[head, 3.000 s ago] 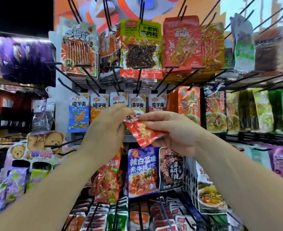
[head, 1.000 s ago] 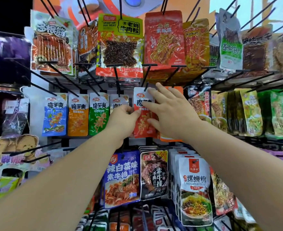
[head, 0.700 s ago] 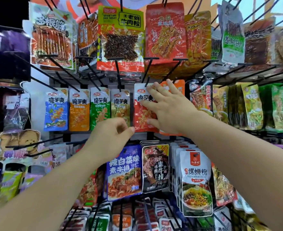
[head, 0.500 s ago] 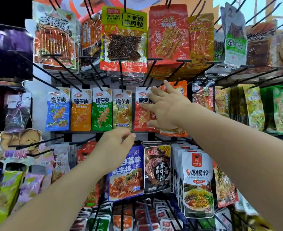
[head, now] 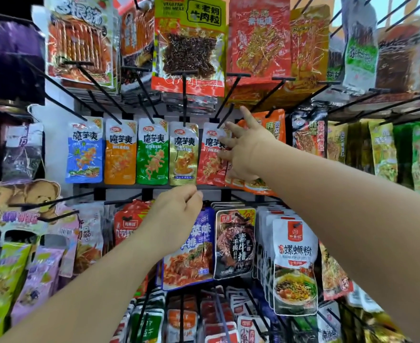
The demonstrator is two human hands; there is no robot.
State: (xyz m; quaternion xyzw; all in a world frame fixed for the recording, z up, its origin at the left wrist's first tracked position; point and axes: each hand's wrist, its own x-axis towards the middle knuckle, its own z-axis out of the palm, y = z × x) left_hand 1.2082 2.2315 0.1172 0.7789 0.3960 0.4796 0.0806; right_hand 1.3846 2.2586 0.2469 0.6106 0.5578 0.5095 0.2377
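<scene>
1. Left hand point(head: 176, 214): nearest item, low and centre, just under the rail below the pouch row. Fingers loosely curled, empty, gripping nothing.

2. Lower row, behind my left hand: blue pack point(head: 191, 258), partly covered by my knuckles. Beside it to the right, black pack point(head: 233, 243), then white pack point(head: 294, 263) showing a noodle bowl. All hang upright.

3. Right hand point(head: 247, 152): reaching higher and further. Fingers spread and fairly straight, fingertips laid flat on item 4, not closed round it. One finger is raised past the pouch's top.

4. Red pouch point(head: 209, 159): hangs upright on a black peg point(head: 225, 116), rightmost of five like pouches. My right fingers cover its right edge.

5. Same row, leftward from the red pouch, edge to edge: gold pouch point(head: 183, 154), green pouch point(head: 152, 152), orange pouch point(head: 120, 152), blue pouch point(head: 85, 151).

6. Orange pack point(head: 274, 125): just right of the red pouch, mostly hidden behind my right hand.

7. Top row, furthest: beef bag point(head: 189, 45) with a clear window, red bag point(head: 258, 38) beside it.

8. Far left: bear card point(head: 25, 194).
</scene>
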